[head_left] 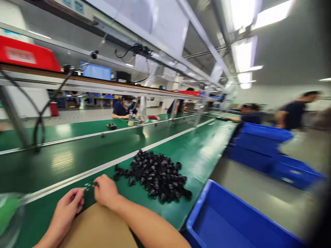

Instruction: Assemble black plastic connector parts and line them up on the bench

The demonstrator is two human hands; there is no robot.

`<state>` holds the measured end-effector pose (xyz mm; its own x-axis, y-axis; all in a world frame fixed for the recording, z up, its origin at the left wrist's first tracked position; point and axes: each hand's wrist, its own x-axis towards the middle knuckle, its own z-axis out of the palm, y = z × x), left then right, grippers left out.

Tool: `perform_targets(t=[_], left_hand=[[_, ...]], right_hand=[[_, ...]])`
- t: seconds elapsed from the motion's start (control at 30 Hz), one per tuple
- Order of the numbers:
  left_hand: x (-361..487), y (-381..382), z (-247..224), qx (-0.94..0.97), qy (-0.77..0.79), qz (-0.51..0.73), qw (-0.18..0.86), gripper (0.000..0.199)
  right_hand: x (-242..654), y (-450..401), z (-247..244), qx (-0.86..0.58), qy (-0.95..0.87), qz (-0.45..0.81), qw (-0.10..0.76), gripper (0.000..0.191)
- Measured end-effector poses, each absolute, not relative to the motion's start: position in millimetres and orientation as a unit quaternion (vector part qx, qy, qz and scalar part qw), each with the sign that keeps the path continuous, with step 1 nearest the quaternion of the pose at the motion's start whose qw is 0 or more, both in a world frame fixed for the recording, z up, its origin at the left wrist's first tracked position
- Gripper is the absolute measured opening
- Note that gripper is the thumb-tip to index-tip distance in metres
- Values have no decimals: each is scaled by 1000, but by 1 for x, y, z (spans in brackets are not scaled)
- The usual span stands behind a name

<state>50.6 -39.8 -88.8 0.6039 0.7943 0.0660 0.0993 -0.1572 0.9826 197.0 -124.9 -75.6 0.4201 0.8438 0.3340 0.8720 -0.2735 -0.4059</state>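
Observation:
My left hand [69, 204] is at the lower left over the green bench, thumb and index finger pinched together; what they hold, if anything, is too small to make out. Just right of it, my right hand [105, 189] is bent over the bench with curled fingers, their tips partly hidden. Small pale pieces [87, 186] show between the two hands. To the right of my right hand lies a heap of black parts [157, 174]. Brown cardboard [99, 229] is below my hands, between my forearms.
An empty blue bin [232, 220] stands at the bench's right edge, with more blue bins [261, 144] beyond. A clear bag with something green [9, 213] is at far left. A shelf with a red bin [26, 55] hangs above. Several people are farther off.

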Motion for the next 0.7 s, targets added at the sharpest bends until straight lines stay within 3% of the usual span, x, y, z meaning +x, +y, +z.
perform_targets(t=[0.27, 0.57, 0.7], left_hand=[[60, -41, -85, 594, 336, 366, 632, 55], [75, -48, -79, 559, 380, 378, 632, 40], [89, -31, -80, 536, 413, 350, 647, 37]], right_hand=[[206, -121, -80, -749, -583, 9, 315, 26], [218, -120, -83, -735, -618, -39, 276, 38], [246, -80, -118, -636, -663, -68, 389, 28]])
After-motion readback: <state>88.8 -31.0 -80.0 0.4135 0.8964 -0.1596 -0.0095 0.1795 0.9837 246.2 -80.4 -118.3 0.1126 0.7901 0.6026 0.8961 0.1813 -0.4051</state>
